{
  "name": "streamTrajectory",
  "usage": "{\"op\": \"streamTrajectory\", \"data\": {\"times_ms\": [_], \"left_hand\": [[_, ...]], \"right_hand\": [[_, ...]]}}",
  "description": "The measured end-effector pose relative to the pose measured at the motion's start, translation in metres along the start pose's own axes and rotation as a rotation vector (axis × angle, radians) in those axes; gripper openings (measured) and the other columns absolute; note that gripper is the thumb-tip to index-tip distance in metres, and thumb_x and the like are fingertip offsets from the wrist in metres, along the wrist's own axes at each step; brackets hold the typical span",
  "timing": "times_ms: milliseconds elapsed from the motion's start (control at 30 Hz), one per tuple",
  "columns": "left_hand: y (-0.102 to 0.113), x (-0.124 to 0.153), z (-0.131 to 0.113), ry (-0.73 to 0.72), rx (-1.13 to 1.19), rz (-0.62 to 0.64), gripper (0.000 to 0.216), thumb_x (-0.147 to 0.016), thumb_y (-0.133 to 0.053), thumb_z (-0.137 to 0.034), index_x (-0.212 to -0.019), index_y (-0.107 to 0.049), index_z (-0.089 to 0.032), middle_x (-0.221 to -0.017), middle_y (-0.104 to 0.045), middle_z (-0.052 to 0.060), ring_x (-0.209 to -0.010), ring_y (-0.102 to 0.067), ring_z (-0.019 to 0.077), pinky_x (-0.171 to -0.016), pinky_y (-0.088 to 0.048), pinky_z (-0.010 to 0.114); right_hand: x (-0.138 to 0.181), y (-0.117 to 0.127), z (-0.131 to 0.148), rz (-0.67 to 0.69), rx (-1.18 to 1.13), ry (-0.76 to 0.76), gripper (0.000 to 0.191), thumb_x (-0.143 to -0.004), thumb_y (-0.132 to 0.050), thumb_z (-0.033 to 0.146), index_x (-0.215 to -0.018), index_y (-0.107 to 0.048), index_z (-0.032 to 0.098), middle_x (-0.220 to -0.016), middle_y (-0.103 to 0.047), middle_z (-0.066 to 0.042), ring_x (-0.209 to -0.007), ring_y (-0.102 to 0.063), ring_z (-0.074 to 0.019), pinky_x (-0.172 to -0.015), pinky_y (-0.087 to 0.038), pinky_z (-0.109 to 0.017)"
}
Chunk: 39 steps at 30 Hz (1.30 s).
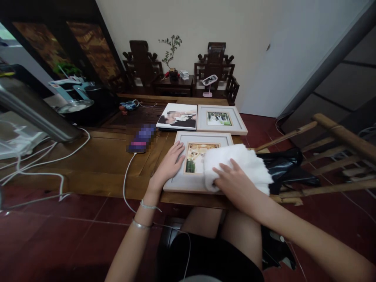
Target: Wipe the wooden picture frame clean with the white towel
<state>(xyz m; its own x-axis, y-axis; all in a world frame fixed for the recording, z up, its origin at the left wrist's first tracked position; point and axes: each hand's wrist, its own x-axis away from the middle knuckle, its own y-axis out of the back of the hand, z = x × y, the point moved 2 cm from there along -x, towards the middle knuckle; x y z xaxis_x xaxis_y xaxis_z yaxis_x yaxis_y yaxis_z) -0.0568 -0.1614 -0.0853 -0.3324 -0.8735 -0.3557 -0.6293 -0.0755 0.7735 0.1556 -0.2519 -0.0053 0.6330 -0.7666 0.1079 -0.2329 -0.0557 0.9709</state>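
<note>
In front of me a picture frame [179, 181] with a pale wood edge and a wide white mat lies flat on the wooden table [102, 160]. My left hand [170, 161] rests on its left side, fingers stretched out. Under my right hand [232, 178] is a folded white towel [246, 160], which covers the right part of the frame and hangs past it. The towel hides part of the photo [194, 158] inside. Behind lie a second framed photo [219, 117] and a photo album [178, 116] with a white and black cover.
A phone [141, 138] on a white cable lies left of the frame. White cables [55, 156] and a grey metal cylinder [35, 105] occupy the table's left end. A bamboo chair [302, 133] holding a black bag [286, 166] stands at the right.
</note>
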Motion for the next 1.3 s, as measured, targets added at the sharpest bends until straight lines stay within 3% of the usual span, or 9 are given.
{"op": "streamTrajectory", "data": {"times_ms": [133,200,300,367,500,600,733,1033,1300], "left_hand": [[0.000,0.000,-0.001,-0.004,-0.006,0.003,0.046,-0.094,-0.039,-0.034,-0.133,-0.050,-0.013,-0.144,-0.045,0.014,-0.140,-0.030,0.0249,-0.115,-0.026,0.048],[0.000,0.000,-0.001,-0.002,-0.009,0.000,0.046,-0.094,-0.038,-0.034,-0.132,-0.050,-0.011,-0.143,-0.045,0.014,-0.140,-0.030,0.0250,-0.115,-0.025,0.047],[-0.001,0.000,0.000,0.005,0.004,-0.013,0.047,-0.095,-0.036,-0.033,-0.133,-0.049,-0.008,-0.143,-0.045,0.016,-0.139,-0.031,0.0247,-0.115,-0.026,0.046],[-0.002,0.000,0.002,0.003,0.017,-0.021,0.048,-0.095,-0.035,-0.032,-0.133,-0.049,-0.007,-0.143,-0.045,0.017,-0.139,-0.031,0.0242,-0.115,-0.026,0.045],[-0.001,0.001,0.005,-0.008,0.030,-0.033,0.046,-0.094,-0.037,-0.032,-0.131,-0.051,-0.010,-0.143,-0.046,0.015,-0.139,-0.032,0.0232,-0.115,-0.026,0.045],[-0.001,0.001,0.005,0.000,0.022,-0.028,0.045,-0.094,-0.038,-0.032,-0.131,-0.051,-0.011,-0.143,-0.046,0.015,-0.139,-0.032,0.0231,-0.114,-0.026,0.046],[0.000,0.001,0.003,-0.006,0.018,-0.014,0.046,-0.094,-0.038,-0.031,-0.134,-0.049,-0.012,-0.144,-0.045,0.014,-0.139,-0.030,0.0236,-0.115,-0.025,0.047],[-0.001,0.000,0.003,0.003,0.015,-0.022,0.045,-0.093,-0.039,-0.030,-0.132,-0.051,-0.011,-0.142,-0.047,0.015,-0.138,-0.033,0.0257,-0.113,-0.027,0.050],[-0.004,0.000,0.001,0.009,-0.009,-0.048,0.045,-0.092,-0.039,-0.030,-0.129,-0.055,-0.010,-0.138,-0.051,0.015,-0.136,-0.036,0.0280,-0.113,-0.029,0.051]], "right_hand": [[0.014,0.005,-0.037,0.051,-0.054,-0.056,0.030,-0.077,-0.056,0.002,-0.092,-0.073,0.022,-0.112,-0.068,-0.011,-0.105,-0.061,-0.0274,-0.093,-0.043,-0.045],[0.006,0.009,-0.053,-0.025,-0.049,-0.087,0.038,-0.075,-0.055,0.000,-0.103,-0.070,0.021,-0.117,-0.066,-0.012,-0.104,-0.062,-0.0264,-0.089,-0.045,-0.040],[-0.029,0.011,-0.065,-0.273,0.056,-0.146,0.037,-0.081,-0.049,0.002,-0.109,-0.067,0.017,-0.136,-0.053,-0.013,-0.124,-0.048,-0.0302,-0.100,-0.037,-0.048],[-0.062,0.006,-0.064,-0.356,0.108,-0.080,0.030,-0.086,-0.047,0.006,-0.103,-0.069,0.018,-0.146,-0.043,-0.008,-0.135,-0.034,-0.0322,-0.106,-0.028,-0.056],[-0.122,-0.013,-0.050,-0.375,0.134,0.075,0.025,-0.093,-0.047,0.019,-0.101,-0.070,0.017,-0.147,-0.041,-0.007,-0.138,-0.028,-0.0327,-0.108,-0.023,-0.059],[-0.138,-0.025,-0.043,-0.349,0.133,0.152,0.027,-0.094,-0.044,0.018,-0.102,-0.070,0.018,-0.145,-0.045,-0.006,-0.137,-0.030,-0.0300,-0.108,-0.025,-0.057],[-0.122,-0.032,-0.050,-0.310,0.133,0.099,0.027,-0.093,-0.045,0.016,-0.100,-0.071,0.018,-0.142,-0.048,-0.005,-0.135,-0.035,-0.0308,-0.106,-0.027,-0.056],[-0.044,-0.034,-0.096,-0.195,0.180,-0.078,0.030,-0.084,-0.049,0.002,-0.093,-0.073,0.018,-0.134,-0.055,-0.007,-0.130,-0.041,-0.0325,-0.101,-0.031,-0.056],[-0.004,-0.029,-0.050,-0.125,0.077,-0.007,0.022,-0.081,-0.058,0.006,-0.086,-0.073,0.021,-0.131,-0.059,-0.008,-0.125,-0.047,-0.0312,-0.102,-0.032,-0.054]]}}
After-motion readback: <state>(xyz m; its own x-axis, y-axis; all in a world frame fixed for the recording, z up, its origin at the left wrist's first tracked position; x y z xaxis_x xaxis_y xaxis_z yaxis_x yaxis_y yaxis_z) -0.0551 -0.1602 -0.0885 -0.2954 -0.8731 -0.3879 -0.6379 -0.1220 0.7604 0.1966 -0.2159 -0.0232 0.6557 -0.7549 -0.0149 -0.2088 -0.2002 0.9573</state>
